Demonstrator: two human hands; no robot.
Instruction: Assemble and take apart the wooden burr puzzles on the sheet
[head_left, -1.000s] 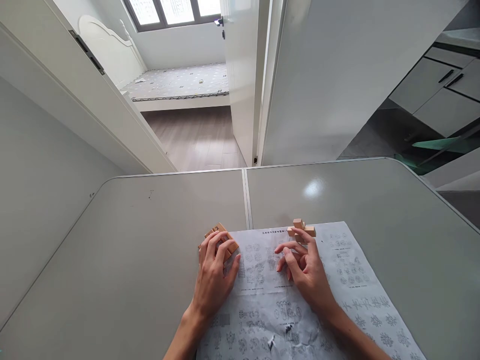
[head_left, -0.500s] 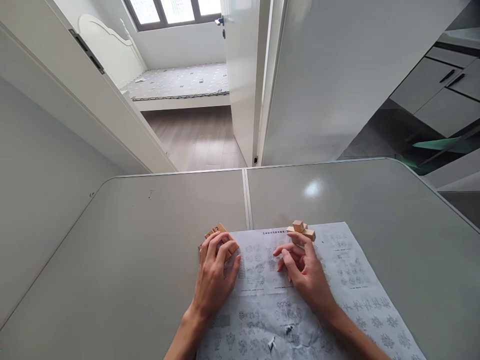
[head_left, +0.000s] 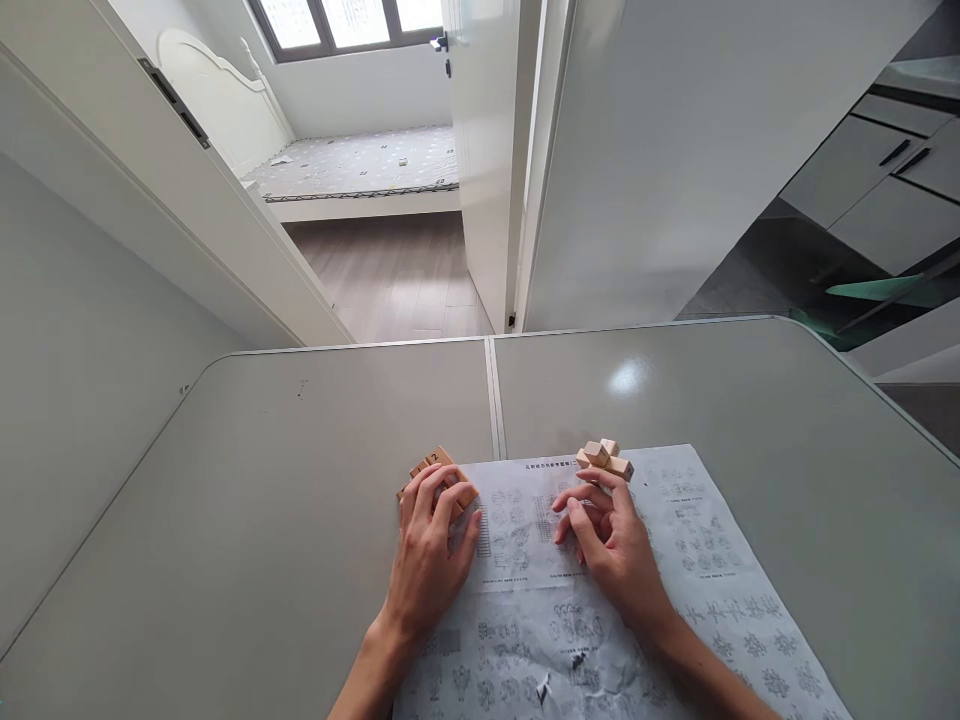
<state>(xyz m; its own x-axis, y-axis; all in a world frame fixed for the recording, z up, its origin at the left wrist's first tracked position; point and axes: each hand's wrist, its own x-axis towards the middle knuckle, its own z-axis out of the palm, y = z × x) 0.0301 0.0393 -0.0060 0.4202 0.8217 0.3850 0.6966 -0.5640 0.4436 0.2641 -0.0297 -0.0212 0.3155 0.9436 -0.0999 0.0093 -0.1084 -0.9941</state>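
Observation:
My left hand (head_left: 429, 555) rests with bent, separated fingers over a group of light wooden blocks (head_left: 437, 457) at the paper's upper left corner. One block bears a black "2"; my fingers cover much of the group. My right hand (head_left: 611, 545) hovers over the paper with its fingers loosely curled and apart, and nothing shows between them. Just beyond its index finger sits a small assembly of interlocking wooden bars (head_left: 604, 458) at the paper's top edge. Whether that fingertip touches it, I cannot tell. Beneath both hands lies a creased white sheet (head_left: 525, 610) printed with small diagrams.
The grey table (head_left: 247, 540) has a pale seam (head_left: 494, 400) across its far half. Beyond its far edge, an open white door (head_left: 487, 150) leads to a room with a bed (head_left: 360, 165). Cabinets (head_left: 862, 160) stand at the far right.
The wooden bar assembly has turned and shifted slightly, showing more of its back piece. My right fingers have moved a little to the right. My left hand has stayed in place.

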